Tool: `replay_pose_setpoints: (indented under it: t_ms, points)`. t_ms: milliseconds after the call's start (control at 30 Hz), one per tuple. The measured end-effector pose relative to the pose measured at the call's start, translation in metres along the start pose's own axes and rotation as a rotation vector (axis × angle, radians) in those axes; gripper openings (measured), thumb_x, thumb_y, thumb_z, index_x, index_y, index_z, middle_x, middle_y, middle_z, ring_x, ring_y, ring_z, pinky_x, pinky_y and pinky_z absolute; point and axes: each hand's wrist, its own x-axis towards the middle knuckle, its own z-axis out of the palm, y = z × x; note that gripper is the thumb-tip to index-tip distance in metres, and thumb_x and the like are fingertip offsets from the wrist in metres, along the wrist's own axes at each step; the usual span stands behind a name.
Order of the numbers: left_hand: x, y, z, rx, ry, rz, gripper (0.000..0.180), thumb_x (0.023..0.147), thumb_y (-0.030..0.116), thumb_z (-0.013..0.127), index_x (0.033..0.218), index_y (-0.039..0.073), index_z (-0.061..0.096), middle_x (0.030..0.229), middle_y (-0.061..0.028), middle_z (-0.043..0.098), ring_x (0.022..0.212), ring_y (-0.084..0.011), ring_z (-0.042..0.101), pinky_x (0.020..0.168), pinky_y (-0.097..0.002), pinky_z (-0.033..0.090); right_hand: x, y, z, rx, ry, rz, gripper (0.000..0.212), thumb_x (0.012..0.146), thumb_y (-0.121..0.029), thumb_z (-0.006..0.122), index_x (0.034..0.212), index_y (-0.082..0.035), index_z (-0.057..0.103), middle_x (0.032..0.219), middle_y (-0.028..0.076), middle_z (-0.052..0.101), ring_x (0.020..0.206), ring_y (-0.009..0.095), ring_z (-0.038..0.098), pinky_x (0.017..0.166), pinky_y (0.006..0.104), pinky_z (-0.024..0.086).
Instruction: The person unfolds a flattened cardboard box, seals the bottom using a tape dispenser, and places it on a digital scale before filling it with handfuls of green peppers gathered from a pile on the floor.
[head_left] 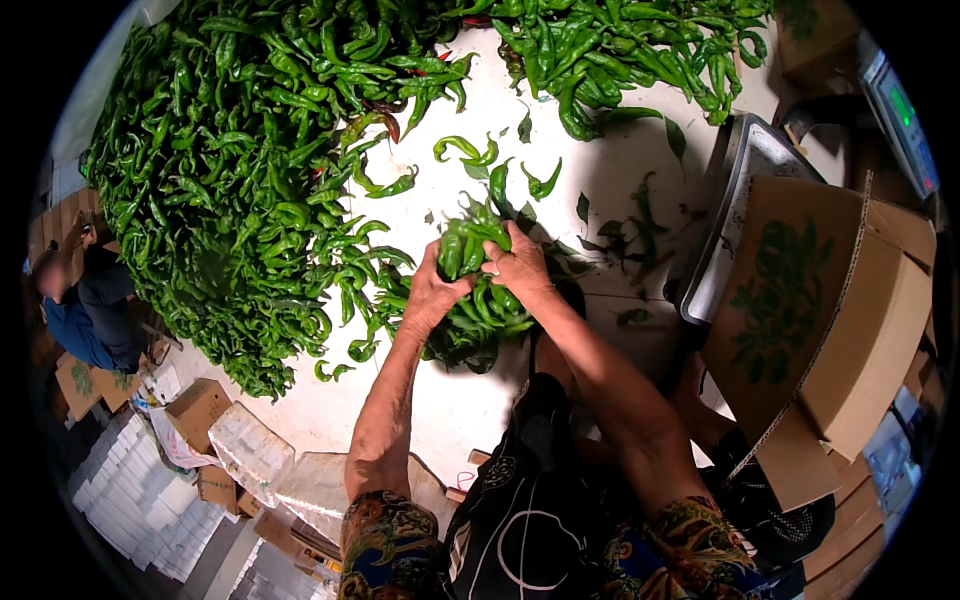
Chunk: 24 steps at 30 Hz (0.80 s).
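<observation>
Both hands, left hand [432,295] and right hand [518,265], close their fingers around a bundle of green peppers [470,290] above the white floor [620,160] (gathering step, seemingly); next likely needs carrying toward the cardboard box [830,320].

Open cardboard box [830,300], weighing scale [745,200], stacked white trays [135,495], seated person [85,310]

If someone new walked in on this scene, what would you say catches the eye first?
First, the huge heap of green peppers covering the white floor at upper left and along the top. Next, at the centre, the left hand and right hand clasp a bunch of peppers between them. To the right, an open cardboard box with a green print leans beside a metal scale pan.
</observation>
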Motion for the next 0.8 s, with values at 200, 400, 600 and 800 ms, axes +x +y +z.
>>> replay_pose_setpoints:
  t_ms: [200,400,600,800]
  points:
    - [-0.050,0.087,0.020,-0.303,0.046,-0.039,0.053,0.077,0.016,0.065,0.124,0.001,0.046,0.108,-0.0093,0.059,0.098,-0.0176,0.056,0.087,-0.0303,0.046,-0.067,-0.034,-0.002,-0.202,0.081,-0.298,0.045,0.091,-0.024,0.060,0.124,0.004,0.049,0.094,0.022,0.063,0.092,0.027,0.064,0.081,0.0359,0.049]
    - [-0.092,0.222,0.060,-0.516,-0.299,0.367,0.060,0.083,0.013,0.065,0.135,0.004,0.038,0.124,-0.0145,0.057,0.115,-0.0248,0.056,0.095,-0.0376,0.046,-0.206,-0.131,-0.068,-0.152,0.402,-0.793,0.030,0.098,-0.017,0.052,0.121,0.002,0.053,0.099,0.007,0.064,0.091,0.020,0.061,0.081,0.0337,0.049]
    - [-0.137,0.345,0.168,-0.622,-0.619,0.863,0.069,0.078,0.022,0.071,0.126,-0.007,0.031,0.102,-0.0292,0.051,0.092,-0.0462,0.055,0.078,-0.0483,0.046,-0.353,-0.200,-0.137,0.019,1.247,-0.693,0.045,0.097,-0.027,0.056,0.132,0.001,0.049,0.104,0.010,0.065,0.095,0.019,0.062,0.086,0.0321,0.048]
    - [-0.120,0.310,0.235,0.175,-0.516,1.204,0.067,0.072,0.032,0.076,0.118,-0.007,0.046,0.115,-0.0260,0.051,0.102,-0.0402,0.054,0.085,-0.0472,0.043,-0.360,-0.144,-0.309,-0.629,0.984,-0.620,0.058,0.094,-0.020,0.061,0.143,-0.005,0.036,0.140,0.013,0.044,0.127,0.024,0.042,0.106,0.0359,0.033]
